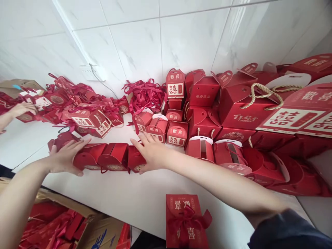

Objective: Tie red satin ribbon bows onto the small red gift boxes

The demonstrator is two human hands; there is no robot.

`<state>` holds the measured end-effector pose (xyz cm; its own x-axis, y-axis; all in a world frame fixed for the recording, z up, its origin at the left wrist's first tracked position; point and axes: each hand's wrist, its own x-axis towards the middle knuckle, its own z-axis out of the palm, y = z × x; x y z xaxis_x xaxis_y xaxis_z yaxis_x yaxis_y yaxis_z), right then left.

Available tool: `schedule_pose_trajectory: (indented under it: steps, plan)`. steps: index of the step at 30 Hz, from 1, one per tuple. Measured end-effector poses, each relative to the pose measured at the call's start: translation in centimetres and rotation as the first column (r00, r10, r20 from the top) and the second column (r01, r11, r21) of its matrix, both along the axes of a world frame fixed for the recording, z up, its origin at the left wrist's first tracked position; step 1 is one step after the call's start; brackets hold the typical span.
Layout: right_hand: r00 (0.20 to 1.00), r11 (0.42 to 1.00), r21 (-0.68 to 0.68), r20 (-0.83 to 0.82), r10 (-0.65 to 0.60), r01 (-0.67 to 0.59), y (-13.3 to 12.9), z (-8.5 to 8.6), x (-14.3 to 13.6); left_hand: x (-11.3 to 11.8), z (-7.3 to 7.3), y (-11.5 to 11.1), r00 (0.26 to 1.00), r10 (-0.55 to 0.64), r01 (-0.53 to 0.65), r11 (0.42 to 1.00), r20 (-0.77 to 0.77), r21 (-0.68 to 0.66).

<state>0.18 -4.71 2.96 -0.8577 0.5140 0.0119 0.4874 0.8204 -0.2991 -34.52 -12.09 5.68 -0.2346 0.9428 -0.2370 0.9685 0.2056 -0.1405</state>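
Three small red gift boxes with gold round emblems stand in a row on the white table; the middle gift box (113, 156) shows fully between my hands. My left hand (66, 157) is at the left end of the row, its fingers spread around the end gift box (89, 155). At the other end, my right hand (153, 152) lies against the rightmost gift box (135, 157) with its fingers spread, partly covering it. Behind my left hand, another small red box (62, 139) is partly hidden.
Stacked red gift boxes (203, 91) line the wall at right, beside a heap of red ribbons (147, 93). A ribbon-tied box (185, 218) lies at the front edge. Below is an open carton (101, 233). Another person's hand (23, 109) rests by piled boxes at far left.
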Motion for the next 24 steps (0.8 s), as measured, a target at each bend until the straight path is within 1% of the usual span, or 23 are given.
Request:
schedule_pose_trajectory:
  steps: [1,2,4,6,8,10,11,13,15,16,19,21,23,24]
  plan:
    - [1.000,1.000,0.012,0.021,0.000,0.000,0.5,-0.4,-1.1,-0.4,-0.1,0.2,1.000,-0.021,0.021,0.999,-0.002,-0.048]
    - [0.999,1.000,0.003,0.040,0.002,-0.002,0.9,-0.7,-1.9,-0.6,-0.2,0.4,0.999,-0.047,0.047,0.996,-0.003,-0.070]
    - [0.998,0.998,-0.057,0.059,0.030,-0.027,1.4,-1.3,-2.7,-0.3,-0.5,0.6,0.995,-0.103,0.103,0.994,0.001,-0.037]
    - [0.997,0.991,-0.123,0.048,0.062,-0.056,1.5,-1.6,-2.3,0.8,-0.8,0.4,0.987,-0.156,0.156,0.988,0.034,0.016]
    - [0.997,0.988,-0.143,0.026,0.070,-0.066,1.3,-1.8,-1.1,2.6,-1.0,-0.1,0.977,-0.184,0.179,0.982,0.103,0.061]
    - [0.998,0.990,-0.131,0.024,0.053,-0.050,0.9,-2.0,0.7,4.6,-1.1,-0.7,0.958,-0.184,0.171,0.982,0.222,0.076]
    - [0.999,0.991,-0.130,0.024,0.042,-0.039,0.7,-2.0,1.7,5.6,-1.0,-0.9,0.937,-0.176,0.161,0.984,0.301,0.075]
    - [1.000,0.989,-0.146,0.003,0.009,-0.009,0.4,-2.1,3.7,7.5,-0.9,-1.2,0.869,-0.152,0.144,0.988,0.471,0.054]
    - [0.999,0.986,-0.168,-0.041,-0.014,0.007,0.4,-2.2,5.2,9.0,-0.7,-1.3,0.808,-0.121,0.103,0.993,0.576,0.062]
    - [0.998,0.985,-0.172,-0.062,-0.018,0.007,0.5,-2.2,5.8,9.5,-0.7,-1.2,0.795,-0.105,0.077,0.994,0.597,0.073]
    - [0.994,0.987,-0.162,-0.108,-0.024,0.006,0.6,-2.0,6.9,10.0,-0.4,-1.1,0.803,-0.090,0.044,0.995,0.589,0.091]
    - [0.989,0.988,-0.151,-0.139,-0.038,0.017,0.5,-1.3,7.3,9.8,0.1,-1.0,0.826,-0.138,0.072,0.988,0.546,0.139]
    - [0.982,0.992,-0.124,-0.184,-0.047,0.024,0.3,0.1,7.7,9.5,1.5,-0.8,0.849,-0.189,0.101,0.975,0.493,0.200]
    - [0.977,0.995,-0.099,-0.208,-0.048,0.028,0.2,1.2,8.1,9.4,2.5,-0.6,0.872,-0.181,0.079,0.969,0.455,0.234]
